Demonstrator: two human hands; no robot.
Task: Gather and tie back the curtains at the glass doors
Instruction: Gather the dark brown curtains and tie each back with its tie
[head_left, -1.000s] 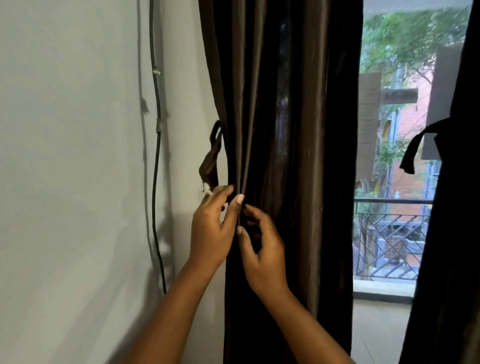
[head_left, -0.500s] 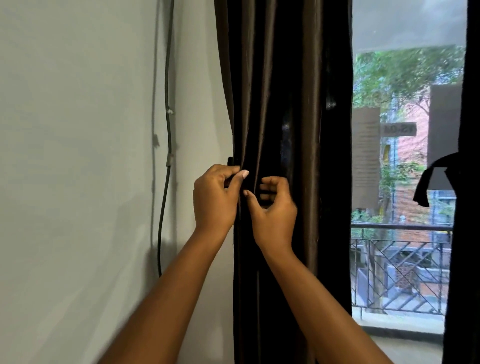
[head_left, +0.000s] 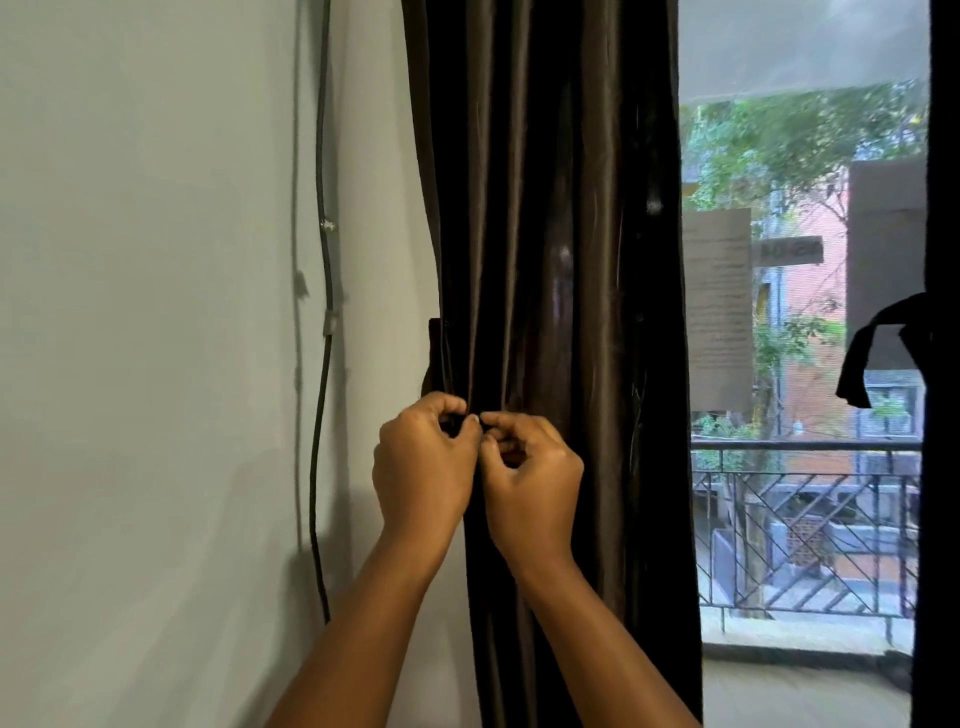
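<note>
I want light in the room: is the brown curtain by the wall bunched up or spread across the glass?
Bunched. The brown curtain hangs in tight folds beside the wall, leaving the glass door uncovered.

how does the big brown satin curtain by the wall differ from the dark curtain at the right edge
The brown satin curtain fills mid-frame in glossy folds; the dark curtain at the right edge shows only a flat sliver. The left hand and right hand work at the brown one; the edge one already has a tie. Both hang full-length.

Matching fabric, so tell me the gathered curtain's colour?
Dark glossy brown curtain, plain; head view.
</note>
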